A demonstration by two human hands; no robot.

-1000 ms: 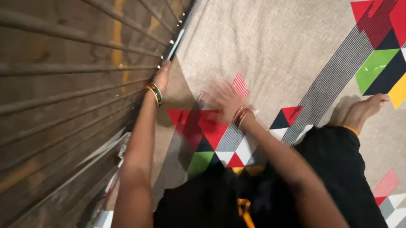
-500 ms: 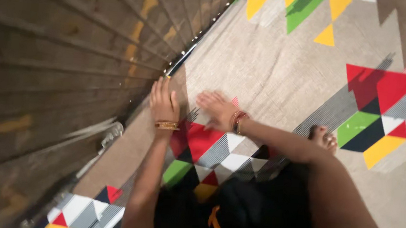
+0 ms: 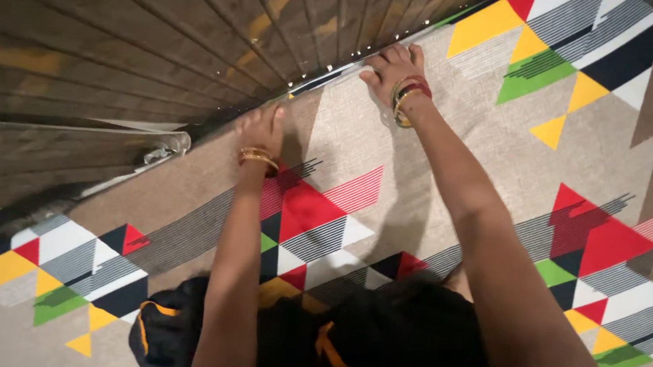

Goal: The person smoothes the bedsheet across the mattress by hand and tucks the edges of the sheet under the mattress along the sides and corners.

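Tucking looks like the step in hand: the left hand (image 3: 262,131) and right hand (image 3: 392,66) press flat, fingers spread and holding nothing, on the bedsheet (image 3: 363,131) edge against the ribbed metal shutter (image 3: 116,44). The woven beige cloth with bright triangles lies smooth; pushing its edge further down likely needs firm fingertip pressure.

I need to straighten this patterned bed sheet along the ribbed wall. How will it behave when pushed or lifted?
The beige sheet with coloured triangles probably goes floppy: it looks thin and woven. Pushed, it would likely bunch rather than slide whole. Both the left hand and right hand press its edge flat.
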